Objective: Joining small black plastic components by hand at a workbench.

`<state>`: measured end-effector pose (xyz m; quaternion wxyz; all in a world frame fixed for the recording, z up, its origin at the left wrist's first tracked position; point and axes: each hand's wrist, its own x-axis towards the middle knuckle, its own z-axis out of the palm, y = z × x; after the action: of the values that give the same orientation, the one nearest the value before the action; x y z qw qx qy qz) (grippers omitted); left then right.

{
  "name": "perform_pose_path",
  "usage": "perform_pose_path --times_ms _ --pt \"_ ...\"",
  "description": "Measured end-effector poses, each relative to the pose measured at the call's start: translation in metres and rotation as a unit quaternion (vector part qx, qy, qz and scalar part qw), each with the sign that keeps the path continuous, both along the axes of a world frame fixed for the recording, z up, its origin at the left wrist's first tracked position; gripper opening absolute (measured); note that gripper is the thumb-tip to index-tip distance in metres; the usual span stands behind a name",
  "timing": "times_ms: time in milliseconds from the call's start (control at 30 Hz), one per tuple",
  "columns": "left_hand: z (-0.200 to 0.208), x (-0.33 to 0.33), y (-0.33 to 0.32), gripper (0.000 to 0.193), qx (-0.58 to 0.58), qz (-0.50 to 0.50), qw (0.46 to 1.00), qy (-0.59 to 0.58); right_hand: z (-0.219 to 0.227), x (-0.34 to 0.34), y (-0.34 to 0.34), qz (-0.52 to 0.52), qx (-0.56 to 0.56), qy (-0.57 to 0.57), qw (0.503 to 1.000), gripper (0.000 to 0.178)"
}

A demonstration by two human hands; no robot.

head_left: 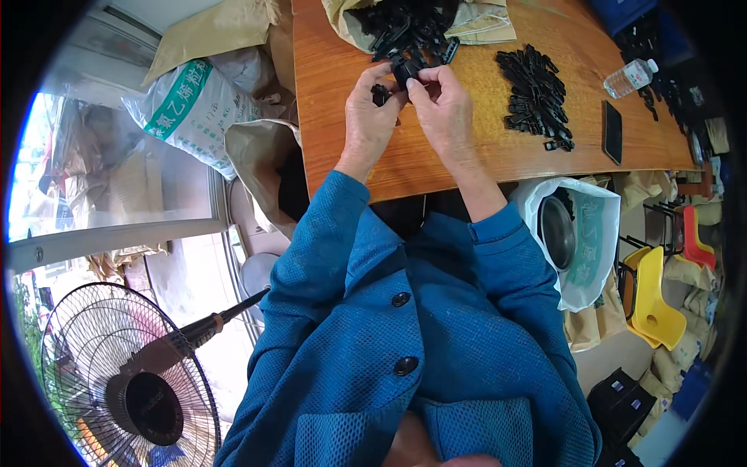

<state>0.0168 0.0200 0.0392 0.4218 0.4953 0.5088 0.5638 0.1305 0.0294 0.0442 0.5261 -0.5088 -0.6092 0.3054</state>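
Over the near part of the wooden table, both my hands pinch a small black plastic part between thumbs and fingertips. My left hand is closed on its left side, and another small black piece shows against the curled fingers. On the other side my right hand grips it with thumb and forefinger. Just beyond my fingers, a heap of black plastic parts spills from the mouth of a paper sack. To the right lies a second pile of slim black parts.
A phone and a water bottle lie on the table's right. Below that side, a white sack holds a metal bowl. A fan stands at lower left, full sacks at upper left, yellow chair at right.
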Motion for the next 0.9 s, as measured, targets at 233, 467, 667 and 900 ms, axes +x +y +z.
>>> perform_pose_path --times_ms 233,467,667,900 --pt "-0.007 -0.004 -0.014 0.027 0.049 -0.025 0.997 -0.054 -0.003 -0.004 -0.019 -0.029 0.165 -0.089 0.982 0.015" --pt "-0.01 0.009 -0.014 0.022 0.011 0.011 1.0 -0.005 -0.01 0.005 -0.022 -0.036 0.215 -0.151 0.964 0.018" --pt "-0.006 0.009 -0.004 0.028 -0.043 0.007 0.999 0.005 -0.016 0.008 -0.014 -0.019 0.162 -0.161 0.973 0.018" --pt "-0.013 0.009 0.017 0.027 -0.096 -0.029 0.99 -0.096 -0.032 0.019 0.009 0.011 0.06 -0.136 0.989 0.024"
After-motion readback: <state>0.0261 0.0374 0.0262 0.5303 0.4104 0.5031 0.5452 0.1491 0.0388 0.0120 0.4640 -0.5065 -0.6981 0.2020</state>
